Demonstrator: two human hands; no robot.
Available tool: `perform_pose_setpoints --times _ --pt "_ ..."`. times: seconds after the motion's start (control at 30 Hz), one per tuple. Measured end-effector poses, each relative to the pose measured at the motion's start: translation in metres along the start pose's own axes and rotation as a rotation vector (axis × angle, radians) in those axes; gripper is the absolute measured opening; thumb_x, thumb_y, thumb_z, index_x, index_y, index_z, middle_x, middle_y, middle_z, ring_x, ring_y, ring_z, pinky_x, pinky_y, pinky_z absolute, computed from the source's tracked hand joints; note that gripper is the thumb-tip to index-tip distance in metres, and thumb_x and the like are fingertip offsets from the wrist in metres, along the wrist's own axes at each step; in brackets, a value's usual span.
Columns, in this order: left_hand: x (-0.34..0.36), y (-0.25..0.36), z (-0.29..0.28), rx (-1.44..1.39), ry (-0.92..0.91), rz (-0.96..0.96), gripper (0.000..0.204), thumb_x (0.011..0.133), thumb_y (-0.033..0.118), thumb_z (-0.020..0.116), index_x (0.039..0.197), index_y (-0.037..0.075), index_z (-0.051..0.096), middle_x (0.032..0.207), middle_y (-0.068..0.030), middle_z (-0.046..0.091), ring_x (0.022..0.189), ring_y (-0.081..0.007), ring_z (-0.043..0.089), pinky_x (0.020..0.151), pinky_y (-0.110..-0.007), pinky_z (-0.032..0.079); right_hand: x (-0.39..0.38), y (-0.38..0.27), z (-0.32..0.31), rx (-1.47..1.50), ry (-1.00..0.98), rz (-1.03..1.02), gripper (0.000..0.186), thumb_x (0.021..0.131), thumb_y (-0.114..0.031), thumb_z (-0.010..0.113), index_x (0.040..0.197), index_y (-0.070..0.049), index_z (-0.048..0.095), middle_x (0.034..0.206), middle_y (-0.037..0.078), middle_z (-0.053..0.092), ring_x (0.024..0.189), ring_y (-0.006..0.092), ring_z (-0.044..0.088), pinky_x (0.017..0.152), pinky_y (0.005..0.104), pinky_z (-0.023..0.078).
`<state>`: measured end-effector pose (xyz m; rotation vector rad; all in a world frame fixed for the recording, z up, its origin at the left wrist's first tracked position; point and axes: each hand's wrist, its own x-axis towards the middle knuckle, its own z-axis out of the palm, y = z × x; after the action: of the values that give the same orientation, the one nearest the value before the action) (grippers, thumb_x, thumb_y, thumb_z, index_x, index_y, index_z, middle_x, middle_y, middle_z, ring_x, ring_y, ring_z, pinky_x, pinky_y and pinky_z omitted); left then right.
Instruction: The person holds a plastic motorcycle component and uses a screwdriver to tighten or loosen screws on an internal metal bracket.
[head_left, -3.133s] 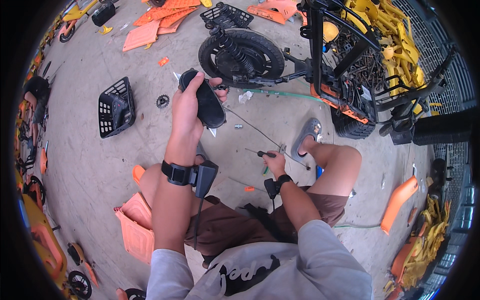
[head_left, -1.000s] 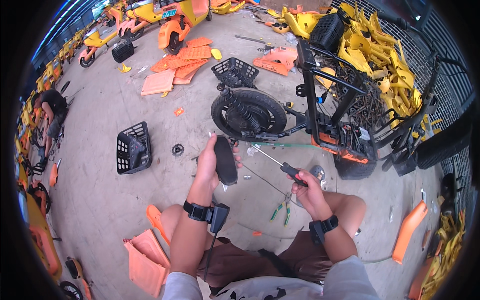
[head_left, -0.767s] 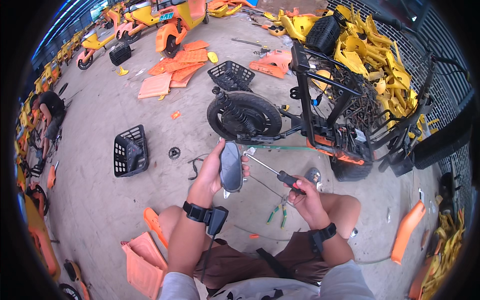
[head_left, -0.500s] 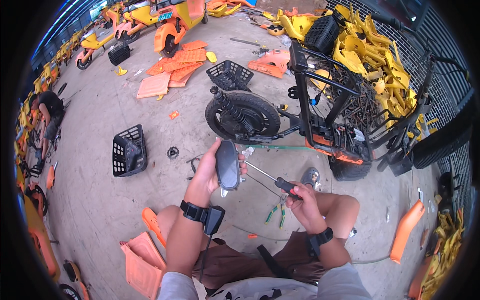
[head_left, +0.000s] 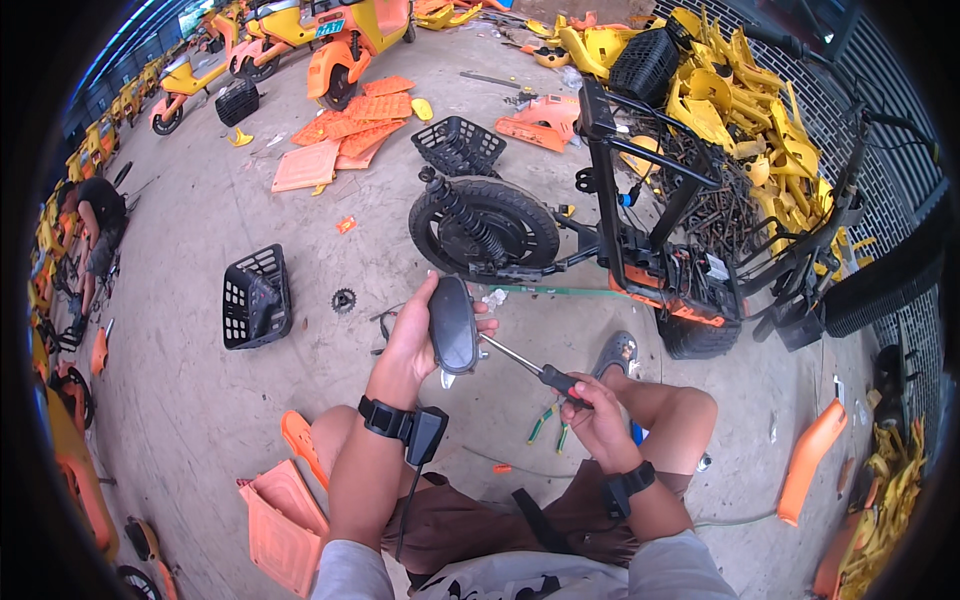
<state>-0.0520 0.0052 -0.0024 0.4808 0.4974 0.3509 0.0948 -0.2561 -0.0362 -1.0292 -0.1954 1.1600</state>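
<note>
My left hand point(head_left: 410, 335) is wrapped round a dark oval part point(head_left: 455, 325) with a smooth, flat face, which looks like a scooter's instrument display. Its fingertips show past the part's right edge, and a pale tab juts out below. My right hand point(head_left: 598, 418) grips a screwdriver point(head_left: 557, 379) by its black and red handle. The metal shaft points up and left, with its tip at the right edge of the oval part beside my left fingers. Whether the tip touches the part, I cannot tell. Green-handled pliers point(head_left: 540, 424) lie on the floor, partly behind my right hand.
Ahead lies a stripped scooter frame point(head_left: 625, 265) with its wheel point(head_left: 483, 228). Black baskets point(head_left: 256, 298) and orange panels point(head_left: 285, 520) are on the floor. Yellow parts point(head_left: 705, 95) are heaped at the right. Another person point(head_left: 98, 225) bends down at the far left.
My right hand has shifted a little left and down with the screwdriver, whose tip is now closer to the oval part. My left hand keeps its hold, nearly still.
</note>
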Motion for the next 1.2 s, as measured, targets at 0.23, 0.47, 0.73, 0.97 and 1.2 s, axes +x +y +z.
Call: perform_pose_setpoints --times 0.23,0.47,0.73,0.97,1.2 --pt "-0.0012 0.0004 0.001 -0.032 0.016 0.0 0.057 0.102 0.05 0.03 0.111 -0.002 0.054 0.093 -0.022 0.065 0.083 -0.0409 0.067 0.075 -0.049 0.059 0.0001 0.0012 0.0007 -0.005 0.019 -0.006 0.031 0.091 -0.015 0.056 0.116 0.003 0.056 0.099 0.014 0.065 0.066 0.0143 0.059 0.064 0.0268 0.048" --pt "-0.0014 0.0009 0.0015 -0.038 0.021 0.01 0.057 0.102 0.049 0.031 0.111 -0.003 0.053 0.093 -0.0232 0.064 0.084 -0.0415 0.067 0.077 -0.05 0.059 0.0003 0.001 -0.0004 -0.022 0.016 -0.015 0.03 0.092 -0.014 0.056 0.117 0.003 0.056 0.099 0.015 0.065 0.066 0.0153 0.059 0.064 0.0281 0.047" --pt "-0.0019 0.0013 0.0014 -0.039 0.013 0.016 0.056 0.102 0.048 0.031 0.111 -0.003 0.053 0.094 -0.0231 0.064 0.085 -0.0415 0.067 0.077 -0.05 0.058 0.0018 0.0016 -0.0059 -0.027 0.009 -0.054 0.027 0.092 -0.01 0.056 0.117 0.002 0.057 0.099 0.017 0.065 0.066 0.0177 0.06 0.065 0.0312 0.048" --pt "-0.0013 0.0015 0.0009 -0.039 0.017 0.011 0.056 0.102 0.048 0.031 0.11 -0.003 0.053 0.095 -0.0232 0.064 0.085 -0.0415 0.067 0.077 -0.051 0.058 0.0008 -0.0007 -0.0051 -0.025 0.02 -0.074 0.026 0.092 -0.008 0.058 0.116 0.002 0.058 0.098 0.017 0.066 0.066 0.0187 0.061 0.064 0.0305 0.05" --pt "-0.0029 -0.0004 -0.0004 -0.043 0.011 0.01 0.056 0.102 0.047 0.033 0.109 -0.004 0.054 0.093 -0.0224 0.064 0.083 -0.0406 0.067 0.078 -0.05 0.058 -0.0044 -0.006 -0.0011 -0.062 0.051 -0.106 0.027 0.09 -0.004 0.061 0.115 0.006 0.057 0.094 0.015 0.065 0.064 0.0199 0.061 0.06 0.0298 0.051"
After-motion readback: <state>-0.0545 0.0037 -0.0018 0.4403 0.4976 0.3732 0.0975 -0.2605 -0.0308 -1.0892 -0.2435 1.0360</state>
